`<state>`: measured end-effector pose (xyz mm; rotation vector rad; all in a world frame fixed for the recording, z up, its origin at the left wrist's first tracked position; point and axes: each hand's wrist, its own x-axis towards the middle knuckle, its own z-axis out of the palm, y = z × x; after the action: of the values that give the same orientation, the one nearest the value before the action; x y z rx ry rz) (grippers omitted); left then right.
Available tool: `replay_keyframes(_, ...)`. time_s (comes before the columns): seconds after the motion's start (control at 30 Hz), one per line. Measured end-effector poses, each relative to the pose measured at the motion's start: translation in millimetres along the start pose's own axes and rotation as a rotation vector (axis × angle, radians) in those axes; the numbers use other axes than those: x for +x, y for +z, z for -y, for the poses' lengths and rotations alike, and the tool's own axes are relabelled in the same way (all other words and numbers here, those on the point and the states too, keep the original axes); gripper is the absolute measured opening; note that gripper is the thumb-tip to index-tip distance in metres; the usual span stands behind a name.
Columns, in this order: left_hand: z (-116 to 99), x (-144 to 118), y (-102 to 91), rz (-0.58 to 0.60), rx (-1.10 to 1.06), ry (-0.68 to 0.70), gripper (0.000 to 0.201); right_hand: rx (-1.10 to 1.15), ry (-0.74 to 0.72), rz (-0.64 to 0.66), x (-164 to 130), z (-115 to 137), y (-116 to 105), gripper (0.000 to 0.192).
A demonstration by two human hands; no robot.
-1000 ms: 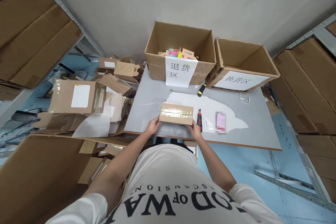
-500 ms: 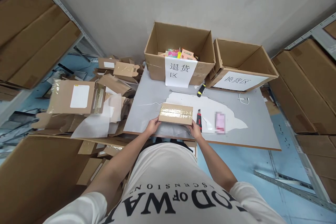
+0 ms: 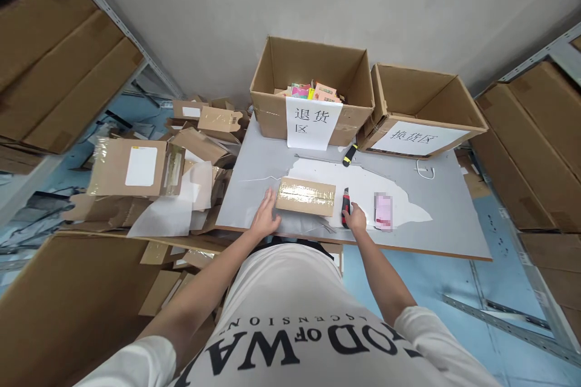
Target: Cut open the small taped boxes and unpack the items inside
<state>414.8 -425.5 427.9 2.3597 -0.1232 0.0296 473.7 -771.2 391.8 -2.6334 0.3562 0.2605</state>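
A small taped cardboard box (image 3: 305, 197) lies on the table in front of me, with shiny clear tape along its top. My left hand (image 3: 265, 215) is at the box's left end, fingers stretched out and holding nothing. To the right of the box is a red and black utility knife (image 3: 346, 208), its blade end pointing away from me. My right hand (image 3: 356, 217) has its thumb and fingers closed around the lower handle of this knife, which still rests on the table. Right of that hand lies a pink packet (image 3: 384, 211), blurred out.
A large open carton (image 3: 267, 118) with colourful packets and a second open carton (image 3: 454, 115) stand at the table's back, both with paper signs. A yellow and black cutter (image 3: 349, 155) lies before them. Cardboard boxes (image 3: 127, 166) pile up on the left. Shelving flanks both sides.
Both hands have let go of the small box, which stays on the table. My right hand has moved right onto the red and black utility knife; my left hand has opened beside the box.
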Motion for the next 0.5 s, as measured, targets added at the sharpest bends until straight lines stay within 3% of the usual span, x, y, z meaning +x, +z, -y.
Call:
replay_keyframes(0.1,-24,-5,1.8,0.097,0.157,0.243,0.078,-0.123,0.072,0.1,6,-1,4,0.044)
replay_keyframes(0.17,-35,-5,6.9,0.206,0.232,0.328,0.072,-0.176,0.097,0.136,8,0,9,0.044)
replay_keyframes(0.3,-40,-4,16.8,0.302,0.308,0.331,0.067,-0.199,0.121,0.143,10,4,15,0.042)
replay_keyframes(0.5,-34,-4,22.0,0.3,0.337,0.315,0.07,0.0,0.126,0.079,15,8,4,0.046)
